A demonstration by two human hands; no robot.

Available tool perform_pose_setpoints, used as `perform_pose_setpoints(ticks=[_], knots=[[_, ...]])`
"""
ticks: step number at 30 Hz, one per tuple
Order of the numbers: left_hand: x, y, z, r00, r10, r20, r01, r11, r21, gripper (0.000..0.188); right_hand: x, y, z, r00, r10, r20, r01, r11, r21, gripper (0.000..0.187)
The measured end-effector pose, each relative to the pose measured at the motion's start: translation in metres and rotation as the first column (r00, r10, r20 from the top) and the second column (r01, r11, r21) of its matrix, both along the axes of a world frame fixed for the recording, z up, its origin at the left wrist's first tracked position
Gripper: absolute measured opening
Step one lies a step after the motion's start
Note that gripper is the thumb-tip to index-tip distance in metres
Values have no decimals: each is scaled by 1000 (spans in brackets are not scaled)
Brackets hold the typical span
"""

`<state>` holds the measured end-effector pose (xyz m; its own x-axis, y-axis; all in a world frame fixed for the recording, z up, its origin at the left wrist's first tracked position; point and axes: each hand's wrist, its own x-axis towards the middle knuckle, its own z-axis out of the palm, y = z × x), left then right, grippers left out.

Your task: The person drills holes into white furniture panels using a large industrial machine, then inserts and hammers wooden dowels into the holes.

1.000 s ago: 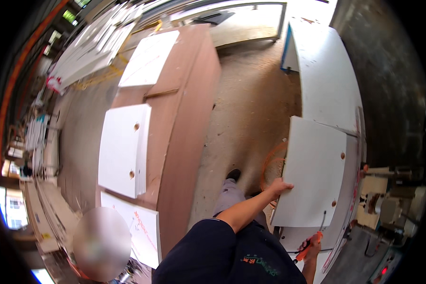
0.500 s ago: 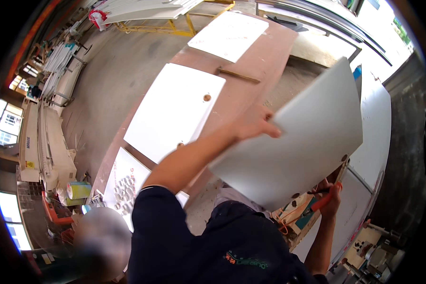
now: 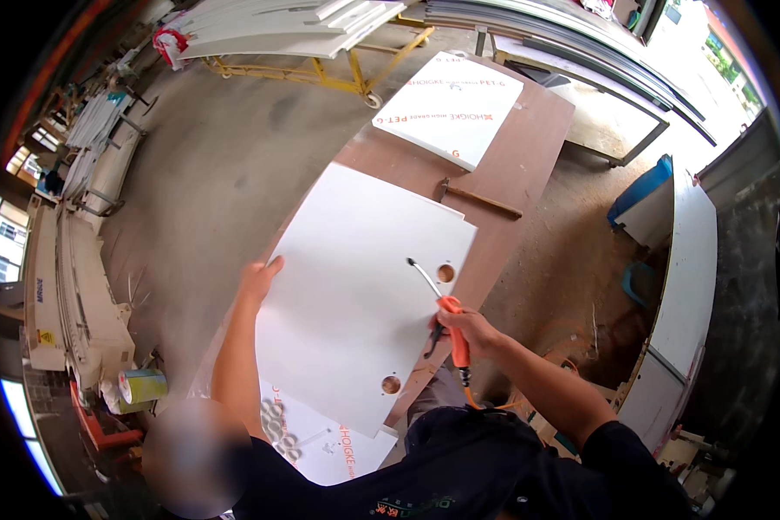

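One long brown workbench (image 3: 537, 147) runs away from the person under several white boards. Largest of these, a white rectangular panel with two round holes (image 3: 355, 277), lies over the middle of the bench. Beyond it sits a white board with red print (image 3: 451, 104); a second red-printed white board (image 3: 329, 446) shows at the near end, partly beneath the panel's corner. An orange-handled air gun with a bent silver nozzle (image 3: 459, 338) points over the panel, its tip near the farther hole. Between panel and far board lies a wooden-handled hammer (image 3: 490, 201). The right hand (image 3: 468, 328) is wrapped around the air gun's handle. The left hand (image 3: 256, 282) is partly curled at the panel's left edge, thumb against it; whether its hidden fingers grip underneath cannot be told. Smallest are pale round pieces (image 3: 277, 429) on the near board.
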<state>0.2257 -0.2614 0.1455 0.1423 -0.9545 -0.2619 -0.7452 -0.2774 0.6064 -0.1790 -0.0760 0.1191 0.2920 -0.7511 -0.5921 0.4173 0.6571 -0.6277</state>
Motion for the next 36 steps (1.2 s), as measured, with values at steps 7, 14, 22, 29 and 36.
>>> perform_pose_setpoints(ticks=[7, 14, 22, 29, 36], knots=[[40, -34, -47, 998, -3, 68, 3, 1000, -2, 58, 28, -58, 2, 970, 230, -79, -225, 972, 66, 27], [12, -36, -80, 873, -150, 464, 217, 972, -95, 70, -70, -52, 0, 921, 336, -199, -314, 940, 134, 24], [-88, 25, -113, 767, 14, 642, 81, 990, -119, 66, -247, 23, -3, 900, -104, -423, 188, 968, 164, 36], [-272, 29, -93, 802, -124, 584, 239, 963, -124, 72, -317, 41, -56, 848, -36, -529, 137, 979, 152, 41], [-349, -44, -88, 900, -268, 343, 336, 929, -157, 80, -357, -17, -32, 838, -119, -532, 187, 979, 75, 38]])
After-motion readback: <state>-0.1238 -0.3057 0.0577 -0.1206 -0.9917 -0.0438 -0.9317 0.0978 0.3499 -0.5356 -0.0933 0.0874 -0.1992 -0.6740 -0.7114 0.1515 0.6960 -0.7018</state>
